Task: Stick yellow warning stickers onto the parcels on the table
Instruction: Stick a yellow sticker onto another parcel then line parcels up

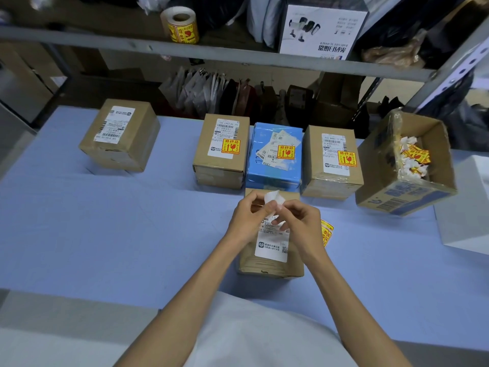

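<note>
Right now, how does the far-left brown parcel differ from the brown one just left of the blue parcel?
The far-left parcel bears no yellow sticker; the second brown parcel has a yellow sticker on its label. The far-left parcel stands alone, askew; the second brown parcel sits beside the blue parcel. Both are brown cardboard with white labels.

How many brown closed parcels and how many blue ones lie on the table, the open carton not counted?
Brown parcels: 4 (far left, left of the blue one, right of it, nearest)
Blue parcel: 1
Total: 5
</note>
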Demonstrator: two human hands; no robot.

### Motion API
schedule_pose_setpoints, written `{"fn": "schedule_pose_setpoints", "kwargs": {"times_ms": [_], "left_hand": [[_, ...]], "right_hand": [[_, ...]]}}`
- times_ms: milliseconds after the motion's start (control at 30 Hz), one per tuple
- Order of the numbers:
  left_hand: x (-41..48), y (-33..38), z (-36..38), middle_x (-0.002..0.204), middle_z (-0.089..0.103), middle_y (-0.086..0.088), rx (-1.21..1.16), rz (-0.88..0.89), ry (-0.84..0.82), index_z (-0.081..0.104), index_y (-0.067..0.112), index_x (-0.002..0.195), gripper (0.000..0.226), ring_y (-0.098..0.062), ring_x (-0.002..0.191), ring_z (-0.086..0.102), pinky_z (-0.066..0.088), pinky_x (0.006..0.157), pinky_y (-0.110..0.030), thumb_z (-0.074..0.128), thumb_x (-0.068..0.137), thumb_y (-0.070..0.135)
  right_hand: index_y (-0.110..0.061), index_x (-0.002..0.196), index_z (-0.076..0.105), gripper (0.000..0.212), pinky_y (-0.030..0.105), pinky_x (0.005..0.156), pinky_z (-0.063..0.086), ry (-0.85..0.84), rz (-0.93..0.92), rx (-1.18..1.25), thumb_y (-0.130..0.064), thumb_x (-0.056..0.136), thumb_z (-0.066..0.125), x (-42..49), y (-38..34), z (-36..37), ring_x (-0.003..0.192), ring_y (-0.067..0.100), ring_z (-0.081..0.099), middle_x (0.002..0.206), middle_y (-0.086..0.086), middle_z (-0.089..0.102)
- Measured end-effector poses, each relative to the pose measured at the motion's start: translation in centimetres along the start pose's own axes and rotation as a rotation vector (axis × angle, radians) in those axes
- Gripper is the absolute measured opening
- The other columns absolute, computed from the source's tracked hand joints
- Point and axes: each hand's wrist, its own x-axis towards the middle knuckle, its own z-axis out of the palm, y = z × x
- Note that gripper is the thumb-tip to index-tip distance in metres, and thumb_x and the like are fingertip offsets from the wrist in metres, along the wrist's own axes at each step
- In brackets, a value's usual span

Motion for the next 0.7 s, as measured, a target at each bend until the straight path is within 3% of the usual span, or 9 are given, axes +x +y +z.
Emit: {"fn": "schedule_pose_setpoints", "kwargs": {"times_ms": [100,200,300,467,600,700], "left_hand": [[0.02,0.07,-0.13,0.088,0.067,0.0,-0.039,-0.039,0.084,0.058,0.013,0.085,0.012,-0.015,0.082,0.063,0.05,0.077,-0.034,0.057,0.094,0.022],[0.15,0.05,-0.17,0.093,0.065,-0.002,-0.018,-0.12,0.181,0.048,0.014,0.094,0.012,-0.014,0.083,0.064,0.052,0.066,-0.029,0.048,0.099,0.025],[0.22,-0.05,-0.32,0.11,0.063,-0.006,-0.051,-0.145,0.251,0.044,0.018,0.105,0.006,-0.018,0.094,0.065,0.058,0.076,-0.037,0.041,0.101,0.021],[0.12,0.0,-0.57,0.112,0.063,-0.001,-0.099,-0.138,0.271,0.053,0.027,0.114,0.03,-0.016,0.094,0.066,0.06,0.075,-0.038,0.044,0.097,0.004],[-0.01,0.37,-0.72,0.092,0.062,0.0,-0.019,-0.135,0.354,0.061,0.021,0.093,0.025,-0.007,0.076,0.056,0.045,0.06,-0.024,0.039,0.093,0.009],[0.0,0.8,-0.89,0.069,0.05,0.004,0.001,-0.105,0.392,0.05,0.016,0.071,0.029,-0.006,0.065,0.044,0.034,0.057,-0.024,0.04,0.097,0.021]], "right_hand": [[-0.005,0.076,0.065,0.014,0.026,0.054,0.049,0.022,0.04,0.036,-0.008,0.089,0.064,0.06,0.23,-0.19,0.06,0.019,0.066,0.068,0.004,0.065],[-0.008,0.074,0.064,0.014,0.023,0.053,0.048,0.066,0.066,0.029,-0.009,0.089,0.065,0.23,0.31,-0.31,0.061,0.019,0.067,0.07,0.003,0.066],[-0.008,0.073,0.063,0.016,0.021,0.05,0.047,0.11,0.089,0.049,-0.008,0.088,0.065,0.35,0.33,-0.49,0.059,0.016,0.066,0.069,0.003,0.065],[-0.009,0.072,0.063,0.017,0.026,0.055,0.049,0.14,0.105,0.025,-0.01,0.088,0.065,0.37,0.55,-0.59,0.062,0.018,0.068,0.071,0.004,0.067],[-0.009,0.073,0.063,0.016,0.029,0.058,0.05,0.165,0.115,0.012,-0.011,0.089,0.064,0.38,0.55,-0.64,0.061,0.017,0.067,0.073,0.006,0.068],[-0.01,0.072,0.063,0.017,0.031,0.06,0.05,0.173,0.114,0.001,-0.012,0.089,0.064,0.37,0.57,-0.63,0.062,0.018,0.067,0.074,0.007,0.069]]}}
